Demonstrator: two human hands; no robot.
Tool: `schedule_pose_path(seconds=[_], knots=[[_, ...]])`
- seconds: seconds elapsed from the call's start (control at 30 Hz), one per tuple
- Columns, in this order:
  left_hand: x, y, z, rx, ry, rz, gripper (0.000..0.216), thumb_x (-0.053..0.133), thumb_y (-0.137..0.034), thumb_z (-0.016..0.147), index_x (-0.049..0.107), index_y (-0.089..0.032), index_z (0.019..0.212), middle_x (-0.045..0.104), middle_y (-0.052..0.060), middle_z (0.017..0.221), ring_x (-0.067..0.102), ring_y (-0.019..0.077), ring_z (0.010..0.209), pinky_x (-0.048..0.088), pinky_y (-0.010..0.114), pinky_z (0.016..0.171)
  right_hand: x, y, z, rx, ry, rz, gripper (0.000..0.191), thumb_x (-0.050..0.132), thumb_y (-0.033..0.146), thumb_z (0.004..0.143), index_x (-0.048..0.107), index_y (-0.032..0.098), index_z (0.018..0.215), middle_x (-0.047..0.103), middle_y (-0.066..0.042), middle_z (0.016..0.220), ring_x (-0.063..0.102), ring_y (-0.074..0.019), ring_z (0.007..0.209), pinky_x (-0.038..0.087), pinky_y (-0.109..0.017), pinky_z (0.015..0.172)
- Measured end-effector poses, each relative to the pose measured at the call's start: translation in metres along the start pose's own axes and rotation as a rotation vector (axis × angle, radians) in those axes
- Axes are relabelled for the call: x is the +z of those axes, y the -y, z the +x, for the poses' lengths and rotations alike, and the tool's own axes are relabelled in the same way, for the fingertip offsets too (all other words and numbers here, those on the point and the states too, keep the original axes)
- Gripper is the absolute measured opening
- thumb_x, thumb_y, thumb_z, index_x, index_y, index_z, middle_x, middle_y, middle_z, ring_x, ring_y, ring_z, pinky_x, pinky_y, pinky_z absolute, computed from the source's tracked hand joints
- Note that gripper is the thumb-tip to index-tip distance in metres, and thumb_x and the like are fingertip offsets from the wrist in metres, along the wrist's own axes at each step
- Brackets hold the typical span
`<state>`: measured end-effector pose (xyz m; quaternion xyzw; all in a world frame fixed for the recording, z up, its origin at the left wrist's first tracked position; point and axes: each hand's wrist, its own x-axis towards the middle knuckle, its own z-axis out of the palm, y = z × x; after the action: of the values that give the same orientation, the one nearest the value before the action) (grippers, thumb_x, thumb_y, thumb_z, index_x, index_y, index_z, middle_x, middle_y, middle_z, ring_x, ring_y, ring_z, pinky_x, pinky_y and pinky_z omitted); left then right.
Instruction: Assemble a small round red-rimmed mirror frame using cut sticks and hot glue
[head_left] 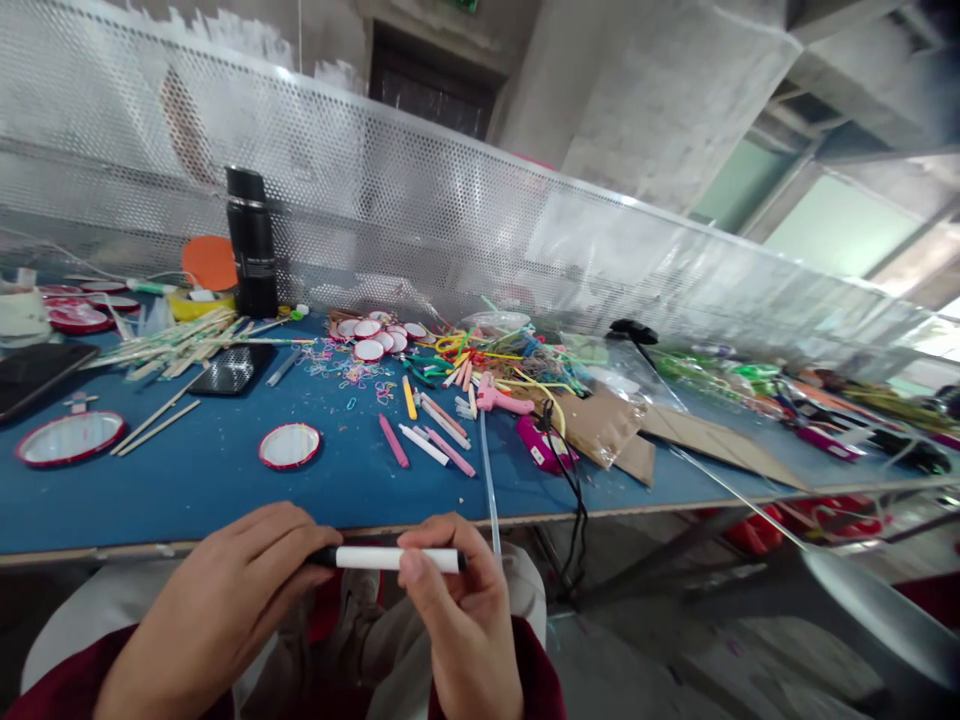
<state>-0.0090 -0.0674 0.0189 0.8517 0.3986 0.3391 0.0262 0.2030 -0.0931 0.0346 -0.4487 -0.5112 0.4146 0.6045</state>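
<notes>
A marker pen (pixel 371 558) with a white barrel and black ends lies level between my hands, above my lap and just in front of the table edge. The fingers of my left hand (pixel 225 590) are closed around its black left end. My right hand (pixel 461 615) pinches the barrel near the other end between thumb and fingers. On the table beyond are a round red-rimmed white disc (pixel 290 446), a pink crayon-like stick (pixel 394 441) and a white pen (pixel 425 447) among several coloured markers.
A pink glue gun (pixel 506 400) has a clear stick hanging over the table edge. Black cables (pixel 571 480) hang beside it. At the back stand a black bottle (pixel 253 250) and a perforated screen (pixel 450 200). Wooden sticks (pixel 176 345), a phone (pixel 231 369) and cardboard (pixel 720 440) lie about.
</notes>
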Motion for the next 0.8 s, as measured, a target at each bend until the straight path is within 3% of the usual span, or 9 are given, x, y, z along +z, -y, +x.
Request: schedule_pose_path(seconds=[0.13, 0.3, 0.4, 0.5, 0.53, 0.6, 0.67, 0.8], knots=[[0.007, -0.017, 0.002, -0.017, 0.072, -0.003, 0.024, 0.046, -0.034, 0.099, 0.067, -0.025, 0.093, 0.069, 0.002, 0.091, 0.065, 0.0175, 0.080, 0.052, 0.027, 0.071, 0.009, -0.003, -0.005, -0.046, 0.035, 0.007, 0.032, 0.066, 0.049, 0.085, 0.071, 0.020, 0.074, 0.052, 0.001, 0.053, 0.046, -0.0120, 0.049, 0.037, -0.025, 0.048], [0.016, -0.027, -0.001, 0.041, 0.127, 0.016, 0.025, 0.044, -0.033, 0.100, 0.060, -0.024, 0.083, 0.065, 0.001, 0.082, 0.061, 0.0169, 0.070, 0.046, 0.029, 0.063, 0.011, -0.004, -0.008, 0.019, 0.016, -0.038, 0.040, 0.057, 0.052, 0.091, 0.063, 0.020, 0.068, 0.045, 0.004, 0.046, 0.043, -0.0110, 0.044, 0.036, -0.025, 0.046], [0.010, -0.014, -0.004, 0.027, 0.100, 0.097, 0.025, 0.043, -0.032, 0.100, 0.060, -0.025, 0.082, 0.066, 0.001, 0.082, 0.061, 0.0187, 0.072, 0.045, 0.031, 0.066, -0.009, 0.005, 0.002, -0.047, -0.106, -0.095, 0.039, 0.053, 0.048, 0.094, 0.063, 0.021, 0.067, 0.044, 0.004, 0.045, 0.039, -0.0102, 0.041, 0.034, -0.024, 0.042], [-0.001, 0.008, -0.005, -0.039, -0.049, 0.196, 0.025, 0.043, -0.036, 0.100, 0.063, -0.025, 0.089, 0.069, 0.002, 0.086, 0.063, 0.0203, 0.076, 0.045, 0.033, 0.071, -0.040, 0.020, 0.020, -0.193, -0.306, -0.099, 0.036, 0.063, 0.044, 0.088, 0.057, 0.021, 0.061, 0.048, 0.003, 0.055, 0.042, -0.0102, 0.048, 0.039, -0.024, 0.047], [-0.004, 0.014, -0.003, -0.057, -0.107, 0.202, 0.026, 0.043, -0.041, 0.099, 0.064, -0.025, 0.093, 0.070, 0.002, 0.091, 0.065, 0.0208, 0.080, 0.046, 0.033, 0.074, -0.048, 0.024, 0.025, -0.243, -0.369, -0.059, 0.038, 0.056, 0.045, 0.092, 0.054, 0.022, 0.062, 0.045, 0.003, 0.056, 0.041, -0.0103, 0.049, 0.040, -0.024, 0.049], [-0.006, 0.019, 0.008, -0.089, -0.127, 0.189, 0.029, 0.044, -0.045, 0.099, 0.066, -0.027, 0.104, 0.071, 0.003, 0.102, 0.065, 0.0213, 0.092, 0.047, 0.032, 0.082, -0.055, 0.027, 0.030, -0.308, -0.407, 0.066, 0.034, 0.052, 0.041, 0.095, 0.057, 0.021, 0.068, 0.044, 0.004, 0.057, 0.042, -0.0100, 0.051, 0.043, -0.025, 0.053], [-0.001, 0.017, 0.026, -0.083, -0.067, 0.158, 0.030, 0.045, -0.045, 0.100, 0.068, -0.028, 0.110, 0.070, 0.003, 0.106, 0.064, 0.0214, 0.098, 0.047, 0.033, 0.087, -0.052, 0.023, 0.027, -0.349, -0.374, 0.128, 0.025, 0.055, 0.037, 0.096, 0.065, 0.021, 0.079, 0.052, 0.003, 0.061, 0.050, -0.0105, 0.057, 0.046, -0.025, 0.058], [0.022, 0.013, 0.068, -0.106, 0.061, 0.233, 0.028, 0.048, -0.038, 0.099, 0.073, -0.028, 0.108, 0.066, 0.005, 0.102, 0.062, 0.0217, 0.094, 0.048, 0.036, 0.083, -0.036, 0.009, 0.013, -0.338, -0.343, 0.017, 0.013, 0.065, 0.031, 0.092, 0.072, 0.024, 0.100, 0.069, -0.003, 0.088, 0.065, -0.0133, 0.077, 0.053, -0.025, 0.067]])
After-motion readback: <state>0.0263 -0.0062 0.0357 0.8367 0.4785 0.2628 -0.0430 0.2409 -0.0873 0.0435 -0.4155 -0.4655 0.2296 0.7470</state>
